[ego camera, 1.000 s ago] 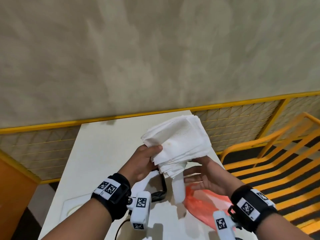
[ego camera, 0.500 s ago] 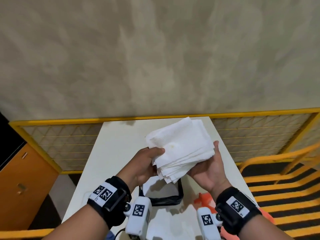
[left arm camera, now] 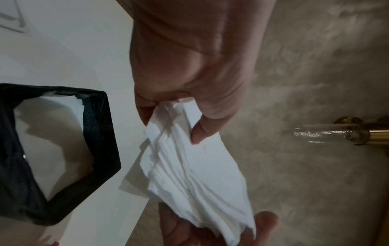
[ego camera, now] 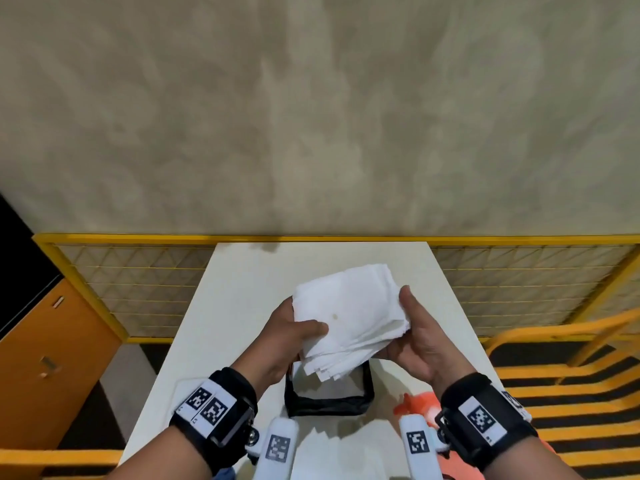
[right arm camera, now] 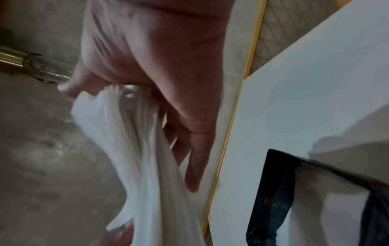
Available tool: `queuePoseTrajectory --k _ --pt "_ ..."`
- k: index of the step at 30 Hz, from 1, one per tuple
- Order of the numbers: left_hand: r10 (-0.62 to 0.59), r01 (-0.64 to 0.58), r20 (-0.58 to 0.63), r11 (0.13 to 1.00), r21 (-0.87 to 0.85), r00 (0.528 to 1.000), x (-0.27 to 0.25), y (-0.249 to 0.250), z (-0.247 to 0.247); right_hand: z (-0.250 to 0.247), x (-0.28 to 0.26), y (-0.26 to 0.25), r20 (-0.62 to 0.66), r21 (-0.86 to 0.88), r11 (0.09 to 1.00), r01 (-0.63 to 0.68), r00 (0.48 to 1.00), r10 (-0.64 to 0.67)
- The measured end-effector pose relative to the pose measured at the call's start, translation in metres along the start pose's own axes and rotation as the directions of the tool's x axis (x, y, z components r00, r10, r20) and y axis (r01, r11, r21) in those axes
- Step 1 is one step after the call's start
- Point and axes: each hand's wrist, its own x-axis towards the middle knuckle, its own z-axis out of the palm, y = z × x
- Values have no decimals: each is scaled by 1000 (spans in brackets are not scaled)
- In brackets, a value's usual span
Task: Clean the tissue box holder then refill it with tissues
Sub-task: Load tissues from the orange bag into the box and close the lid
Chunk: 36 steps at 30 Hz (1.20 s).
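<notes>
Both hands, left (ego camera: 289, 336) and right (ego camera: 417, 336), are pinching the tissue stack (ego camera: 349, 315) above the black holder (ego camera: 329, 400); squaring its edges should help it enter flat.

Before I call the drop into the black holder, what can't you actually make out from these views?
- Tissue stack: count unreadable; sheets overlap.
- Black holder, head view: far rim behind the stack.
- Holder, left wrist view: cut off by the left edge.
- Right hand, head view: fingers under the stack.
- Left hand: fingers likewise hidden.

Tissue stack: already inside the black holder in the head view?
No, both the left hand and right hand hold the tissue stack above the black holder.
</notes>
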Motion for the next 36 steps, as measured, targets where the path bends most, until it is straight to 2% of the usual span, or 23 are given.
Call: queuePoseTrajectory --k 3,7,9,11,13,14,16,17,19,20,24,27,29,32,36 --pt "49 -46 -47 998 45 998 2 2 -4 -4 -1 -7 -20 -111 992 -52 999 50" --pt "64 -61 -93 998 30 994 4 4 -6 2 0 -8 -38 -332 943 -12 999 0" --pt "78 -86 -113 994 -66 990 4 1 -5 7 2 -5 -58 -319 946 60 995 -83" --pt "29 -67 -150 965 -252 988 5 -1 -1 16 4 -3 -74 -306 935 182 974 -214" --pt "-82 8 -130 873 -487 988 6 -5 1 30 4 -5 -90 -344 887 308 929 -358" --pt "-119 46 -81 793 -607 990 6 -6 3 37 3 -6 -83 -366 855 368 902 -424" --pt "-78 86 48 626 -775 996 6 -6 10 51 2 -7 -26 -399 790 466 855 -518" --pt "-32 89 86 572 -815 996 4 -3 15 57 1 -6 5 -418 763 494 841 -542" --pt "50 47 86 526 -849 995 0 6 25 65 3 1 48 -471 724 504 834 -550" --pt "60 10 47 512 -859 997 -1 12 29 66 4 5 62 -505 705 498 836 -546" --pt "6 -118 -132 500 -858 991 1 25 38 65 5 12 48 -540 697 472 844 -534" --pt "4 -191 -217 494 -848 976 2 26 39 67 2 10 60 -606 631 484 819 -571" --pt "12 -197 -221 501 -843 975 3 28 41 67 4 11 61 -619 626 475 823 -564" --pt "32 -196 -210 517 -833 977 2 27 44 63 8 20 26 -601 674 429 854 -520" --pt "29 -149 -158 533 -833 987 2 24 35 62 8 14 -10 -590 671 449 827 -562"
